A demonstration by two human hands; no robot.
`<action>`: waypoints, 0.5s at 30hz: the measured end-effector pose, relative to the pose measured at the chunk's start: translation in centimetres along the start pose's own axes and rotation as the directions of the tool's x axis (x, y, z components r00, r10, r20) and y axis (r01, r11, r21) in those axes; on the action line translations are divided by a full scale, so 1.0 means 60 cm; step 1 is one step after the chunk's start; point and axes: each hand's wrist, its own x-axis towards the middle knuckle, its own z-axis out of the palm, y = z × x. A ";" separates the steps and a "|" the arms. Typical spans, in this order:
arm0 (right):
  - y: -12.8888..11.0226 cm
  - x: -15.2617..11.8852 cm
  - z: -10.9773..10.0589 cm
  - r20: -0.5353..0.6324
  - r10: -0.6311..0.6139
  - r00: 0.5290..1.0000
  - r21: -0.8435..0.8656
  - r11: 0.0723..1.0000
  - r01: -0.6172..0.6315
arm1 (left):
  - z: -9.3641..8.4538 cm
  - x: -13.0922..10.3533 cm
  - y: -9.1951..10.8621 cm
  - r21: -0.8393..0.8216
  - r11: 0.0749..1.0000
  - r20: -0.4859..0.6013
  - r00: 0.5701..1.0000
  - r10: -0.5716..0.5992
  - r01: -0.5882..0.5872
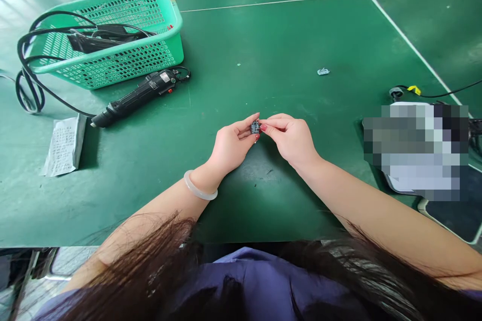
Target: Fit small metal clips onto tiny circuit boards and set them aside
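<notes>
Left hand (233, 145), ringed at the wrist by a white bangle (199, 186), grips a small gray part (255, 127) between thumb and fingers; the right hand (293, 140) pinches at the part's right side. The part is held above the middle of the green table (244, 80). Far left, a green basket (135, 57) contains black cables; a black screwdriver (139, 96) lies just on its near side, with a paper packet (65, 145) at left. A small pale piece (323, 71) lies far right of the hands.

"What lay on your green table (241, 210)?"
"On your left, a basket (124, 62), a black power tool (139, 96) and some paper (63, 146); farther off, right of your middle, a pale piece (323, 71)."
</notes>
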 end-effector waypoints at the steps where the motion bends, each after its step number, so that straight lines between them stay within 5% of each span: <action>1: 0.001 0.000 0.000 0.001 0.000 1.000 -0.006 1.000 0.000 | 0.000 0.000 0.000 -0.001 1.000 0.002 1.000 -0.001 0.001; 15: -0.002 -0.001 -0.001 0.002 -0.058 0.998 -0.097 0.994 0.058 | -0.004 0.001 -0.004 0.081 0.996 0.012 0.999 0.041 -0.042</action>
